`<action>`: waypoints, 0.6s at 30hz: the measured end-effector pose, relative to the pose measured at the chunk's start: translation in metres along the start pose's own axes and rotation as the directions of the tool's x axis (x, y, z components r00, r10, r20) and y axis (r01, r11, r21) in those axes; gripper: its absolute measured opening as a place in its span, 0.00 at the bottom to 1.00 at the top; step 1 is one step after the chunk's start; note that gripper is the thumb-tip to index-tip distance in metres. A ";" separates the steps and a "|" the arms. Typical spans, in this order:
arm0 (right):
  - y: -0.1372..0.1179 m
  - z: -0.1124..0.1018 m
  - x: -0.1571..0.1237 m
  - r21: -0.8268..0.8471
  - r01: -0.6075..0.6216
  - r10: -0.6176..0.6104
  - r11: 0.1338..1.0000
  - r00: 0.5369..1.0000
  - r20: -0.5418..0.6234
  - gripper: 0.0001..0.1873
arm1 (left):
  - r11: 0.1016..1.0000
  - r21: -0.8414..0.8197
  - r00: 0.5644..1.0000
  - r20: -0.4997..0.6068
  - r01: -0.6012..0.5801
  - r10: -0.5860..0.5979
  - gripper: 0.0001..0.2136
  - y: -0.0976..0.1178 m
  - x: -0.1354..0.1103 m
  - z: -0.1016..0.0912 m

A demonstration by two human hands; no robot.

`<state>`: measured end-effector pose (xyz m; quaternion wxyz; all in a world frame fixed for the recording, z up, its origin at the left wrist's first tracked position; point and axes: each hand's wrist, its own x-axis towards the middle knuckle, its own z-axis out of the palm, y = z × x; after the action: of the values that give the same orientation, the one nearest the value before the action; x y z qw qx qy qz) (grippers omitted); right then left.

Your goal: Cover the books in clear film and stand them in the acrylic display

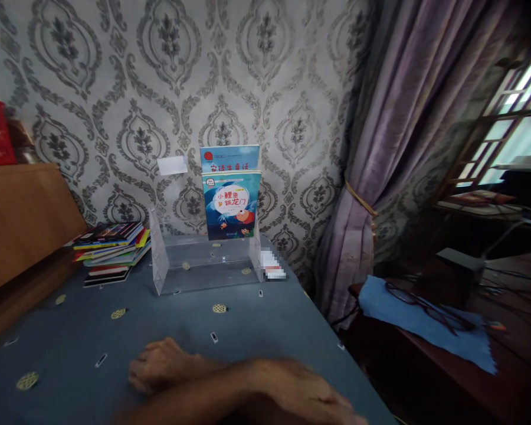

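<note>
My forearms cross at the bottom of the head view, over the blue-grey tabletop (283,330). My left hand (312,392) lies to the right, back side up, its fingers blurred and partly cut off by the frame. To the left is my right hand (159,363), curled with knuckles up; nothing shows in it. Both hands are apart from the clear acrylic book rack (207,274) behind them. In the rack's right part stands a blue picture book (221,221) with a red fish on its cover. Another blue book (234,154) rises behind it.
A stack of books (110,251) lies left of the rack, beside a wooden cabinet (26,218). A pixelated white item (272,265) is at the rack's right. Purple curtains (358,171) hang on the right. Glasses (425,304) rest on a blue cloth (380,307) on a dark red surface.
</note>
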<state>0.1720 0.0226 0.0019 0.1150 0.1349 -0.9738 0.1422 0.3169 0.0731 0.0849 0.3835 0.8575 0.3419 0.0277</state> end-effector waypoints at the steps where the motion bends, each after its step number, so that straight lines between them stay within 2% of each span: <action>1: 0.001 0.001 -0.001 -0.022 -0.008 0.009 1.000 1.000 0.003 0.16 | 0.999 0.012 0.999 -0.010 0.041 -0.041 0.26 -0.007 -0.007 0.002; 3: 0.000 0.000 -0.002 -0.044 -0.015 0.016 0.999 1.000 0.004 0.14 | 0.994 0.050 0.994 -0.048 0.097 -0.095 0.24 -0.018 -0.021 0.005; 7: -0.004 -0.008 -0.004 -0.034 -0.038 0.038 0.999 0.999 0.011 0.13 | 0.982 0.150 0.979 -0.184 0.117 -0.088 0.20 -0.025 -0.041 0.011; 11: -0.008 -0.013 -0.003 -0.065 -0.046 0.049 0.997 0.998 0.037 0.14 | 0.956 0.231 0.952 -0.283 0.182 -0.113 0.23 -0.030 -0.045 0.022; 13: -0.009 -0.014 -0.001 -0.069 -0.042 0.045 0.997 0.998 0.045 0.14 | 0.950 0.246 0.952 -0.282 0.195 -0.122 0.23 -0.036 -0.046 0.023; 15: -0.008 -0.012 0.001 -0.066 -0.071 0.075 0.995 0.995 0.060 0.13 | 0.954 0.244 0.965 -0.237 0.172 -0.114 0.20 -0.040 -0.053 0.013; 18: -0.006 -0.009 0.003 0.024 -0.112 0.110 0.993 0.990 0.087 0.08 | 0.978 0.153 0.980 -0.159 0.145 -0.121 0.16 -0.034 -0.085 -0.020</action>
<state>0.1726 0.0194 0.0122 0.0630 0.0880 -0.9818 0.1563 0.2264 0.0504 0.0936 0.2862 0.8568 0.4273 0.0378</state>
